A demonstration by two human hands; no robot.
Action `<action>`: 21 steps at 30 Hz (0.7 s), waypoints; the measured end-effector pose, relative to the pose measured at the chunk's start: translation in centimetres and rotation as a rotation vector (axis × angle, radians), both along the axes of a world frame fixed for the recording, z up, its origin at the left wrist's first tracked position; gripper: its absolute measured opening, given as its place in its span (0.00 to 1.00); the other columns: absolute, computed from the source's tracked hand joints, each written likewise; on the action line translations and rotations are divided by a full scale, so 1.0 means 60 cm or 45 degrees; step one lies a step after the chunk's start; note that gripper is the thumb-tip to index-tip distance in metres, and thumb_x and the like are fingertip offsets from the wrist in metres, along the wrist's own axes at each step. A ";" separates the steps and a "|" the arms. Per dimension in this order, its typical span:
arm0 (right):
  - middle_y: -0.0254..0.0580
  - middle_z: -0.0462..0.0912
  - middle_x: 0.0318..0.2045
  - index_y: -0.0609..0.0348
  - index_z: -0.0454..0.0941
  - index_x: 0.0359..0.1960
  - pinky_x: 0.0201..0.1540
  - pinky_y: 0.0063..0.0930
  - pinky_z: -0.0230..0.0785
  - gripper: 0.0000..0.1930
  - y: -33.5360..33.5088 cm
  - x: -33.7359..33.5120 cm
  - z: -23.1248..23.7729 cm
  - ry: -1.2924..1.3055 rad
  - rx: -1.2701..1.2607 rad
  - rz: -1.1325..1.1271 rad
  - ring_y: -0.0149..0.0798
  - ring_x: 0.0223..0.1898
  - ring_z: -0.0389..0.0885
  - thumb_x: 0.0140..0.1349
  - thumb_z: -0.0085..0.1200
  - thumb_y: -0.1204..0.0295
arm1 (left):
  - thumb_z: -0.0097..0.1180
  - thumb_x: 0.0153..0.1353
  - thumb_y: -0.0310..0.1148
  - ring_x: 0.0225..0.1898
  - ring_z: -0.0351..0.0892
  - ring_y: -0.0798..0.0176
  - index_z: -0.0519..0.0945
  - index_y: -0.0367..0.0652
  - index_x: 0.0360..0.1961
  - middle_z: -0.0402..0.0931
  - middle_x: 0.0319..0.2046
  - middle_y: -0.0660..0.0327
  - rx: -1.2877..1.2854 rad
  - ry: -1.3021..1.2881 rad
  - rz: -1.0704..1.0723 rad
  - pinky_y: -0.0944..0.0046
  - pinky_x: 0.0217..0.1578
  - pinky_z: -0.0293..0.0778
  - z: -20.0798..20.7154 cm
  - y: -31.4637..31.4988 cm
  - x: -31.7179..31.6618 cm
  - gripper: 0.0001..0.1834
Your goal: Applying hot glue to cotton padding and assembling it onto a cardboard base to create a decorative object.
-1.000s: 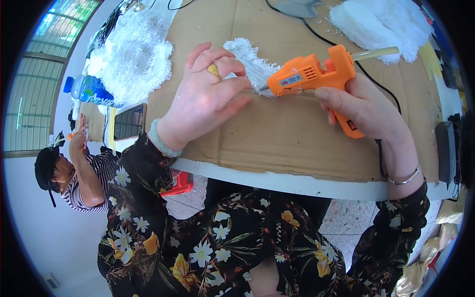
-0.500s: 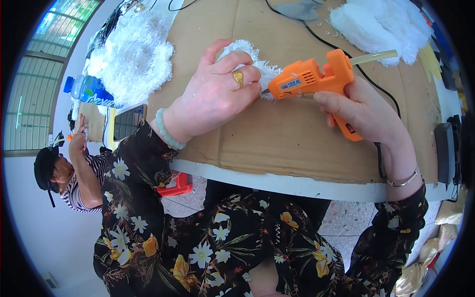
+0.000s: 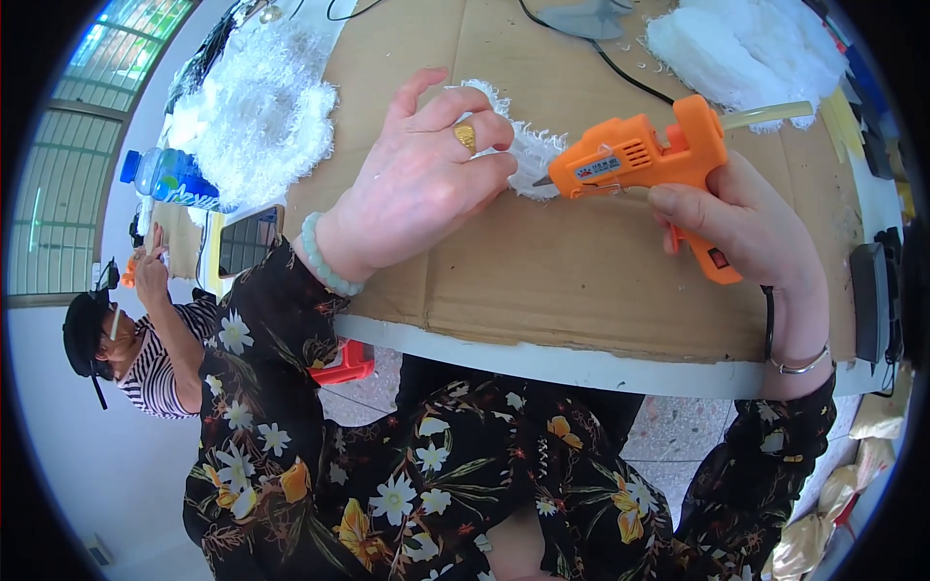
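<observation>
My right hand (image 3: 731,218) is wrapped round the handle of an orange glue gun (image 3: 639,155). A pale, see-through glue stick (image 3: 767,114) juts from the gun's back end. Its nozzle points left and meets, or nearly meets, the right end of a white piece of cloth with a fringed edge (image 3: 535,160). Fingers of my left hand (image 3: 431,169) are bent and pinch the left part of this cloth; the fingertips are partly hidden behind the hand.
Brown cardboard (image 3: 542,281) covers the table. A fluffy white pile (image 3: 257,116) lies at left beside a blue-labelled bottle (image 3: 179,177) and a phone (image 3: 250,242). Another white pile (image 3: 746,58) is at far right. A black cord (image 3: 630,73) crosses the cardboard. Someone in stripes (image 3: 160,358) sits at left.
The glue gun in my right hand has moved a little to the right, away from my left fingers, baring more of the white fringed cloth. My left hand has barely moved.
</observation>
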State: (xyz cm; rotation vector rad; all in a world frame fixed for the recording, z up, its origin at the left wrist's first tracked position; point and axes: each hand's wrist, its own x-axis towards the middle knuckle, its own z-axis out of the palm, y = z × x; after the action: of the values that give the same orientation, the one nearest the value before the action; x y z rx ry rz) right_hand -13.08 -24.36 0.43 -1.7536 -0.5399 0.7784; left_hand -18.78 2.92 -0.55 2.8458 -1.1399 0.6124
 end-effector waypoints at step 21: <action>0.32 0.74 0.24 0.63 0.70 0.48 0.27 0.20 0.66 0.19 -0.010 0.004 -0.020 -0.018 -0.024 0.042 0.23 0.24 0.72 0.62 0.54 0.62 | 0.63 0.39 0.28 0.44 0.71 0.61 0.79 0.46 0.29 0.72 0.33 0.68 -0.032 -0.054 -0.104 0.43 0.55 0.61 -0.033 -0.016 -0.008 0.11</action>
State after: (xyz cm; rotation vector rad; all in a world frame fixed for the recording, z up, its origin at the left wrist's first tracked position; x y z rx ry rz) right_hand -12.83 -24.98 -0.75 -1.7726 -0.5744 0.7970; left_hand -19.28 1.97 -2.51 2.7624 -1.2389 0.6799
